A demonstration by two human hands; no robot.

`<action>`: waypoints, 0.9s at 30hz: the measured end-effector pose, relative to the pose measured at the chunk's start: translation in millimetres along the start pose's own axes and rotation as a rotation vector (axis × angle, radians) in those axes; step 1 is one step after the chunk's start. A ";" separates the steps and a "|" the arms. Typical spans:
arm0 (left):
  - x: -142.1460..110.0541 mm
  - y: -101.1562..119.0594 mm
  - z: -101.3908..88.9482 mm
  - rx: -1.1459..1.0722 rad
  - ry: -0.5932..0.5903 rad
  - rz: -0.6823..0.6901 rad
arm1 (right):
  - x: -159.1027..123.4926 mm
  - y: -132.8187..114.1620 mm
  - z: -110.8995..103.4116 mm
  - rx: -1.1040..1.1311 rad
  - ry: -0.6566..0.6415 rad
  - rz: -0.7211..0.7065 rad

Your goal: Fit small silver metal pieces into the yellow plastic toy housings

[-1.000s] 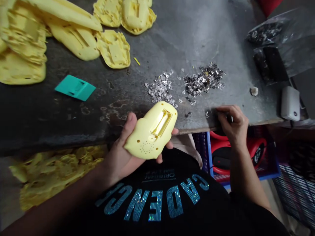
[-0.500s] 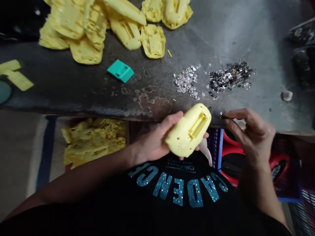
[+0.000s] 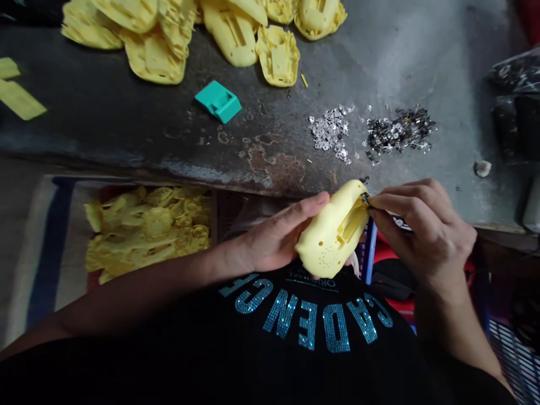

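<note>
My left hand (image 3: 282, 233) is closed around a yellow plastic toy shell (image 3: 323, 236), held tilted just off the table's front edge. The shell's long battery slot, screw holes and a patch of small speaker holes face up. My right hand (image 3: 422, 225) pinches a small metal battery contact (image 3: 364, 197) between thumb and forefinger, at the upper end of the slot. Its exact seating is hidden by the fingertips. Beyond the hands lie a pile of flat silvery contacts (image 3: 331, 134) and a darker pile of springy metal contacts (image 3: 400, 132).
Yellow shell halves (image 3: 156, 56) are heaped at the back left of the metal table (image 3: 169, 135). A teal plastic piece (image 3: 218, 102) lies nearer. Below the edge, a container of yellow parts (image 3: 147, 230) stands left. Clear bags (image 3: 517, 73) lie far right.
My right hand has moved left, bringing the metal contact from beside the shell to the slot's upper end. The shell has tilted toward the right hand. The camera view has shifted slightly.
</note>
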State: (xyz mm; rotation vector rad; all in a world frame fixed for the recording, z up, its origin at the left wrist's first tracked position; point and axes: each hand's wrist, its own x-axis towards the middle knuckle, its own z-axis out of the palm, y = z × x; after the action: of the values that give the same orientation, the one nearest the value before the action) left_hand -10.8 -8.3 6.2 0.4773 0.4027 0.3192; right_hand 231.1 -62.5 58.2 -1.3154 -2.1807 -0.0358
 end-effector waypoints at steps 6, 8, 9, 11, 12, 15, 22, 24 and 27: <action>-2.0 1.1 0.4 0.042 -0.027 -0.021 | -1.0 -3.3 -1.7 -0.014 -0.016 -0.027; -1.4 1.5 1.4 0.043 -0.016 -0.032 | -1.0 -3.1 -2.4 0.007 -0.005 -0.026; -1.0 1.7 1.9 0.042 -0.015 -0.037 | -1.0 -2.9 -2.9 0.017 -0.002 -0.021; -0.1 2.2 3.0 0.043 -0.019 -0.048 | -1.2 -2.6 -3.9 0.034 0.001 -0.014; 0.2 2.5 3.4 0.043 -0.019 -0.054 | -1.4 -2.5 -4.3 0.040 0.006 -0.010; 0.9 3.6 4.7 0.036 -0.019 -0.075 | -3.1 -2.1 -4.6 0.053 0.024 0.013; 3.2 5.7 6.6 -0.010 -0.104 -0.102 | -14.0 -5.3 -2.0 -0.066 0.090 0.050; 4.0 5.4 5.6 -0.022 -0.106 -0.107 | -16.5 -8.8 -1.2 -0.108 0.091 0.042; 4.7 4.0 5.0 -0.031 -0.105 -0.102 | -17.1 -12.9 -0.9 -0.098 0.096 0.047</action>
State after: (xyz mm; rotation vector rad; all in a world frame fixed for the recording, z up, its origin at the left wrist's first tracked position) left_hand -5.3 -5.0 10.8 0.4394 0.3183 0.2005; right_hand 226.8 -83.1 54.0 -1.3894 -2.0897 -0.1857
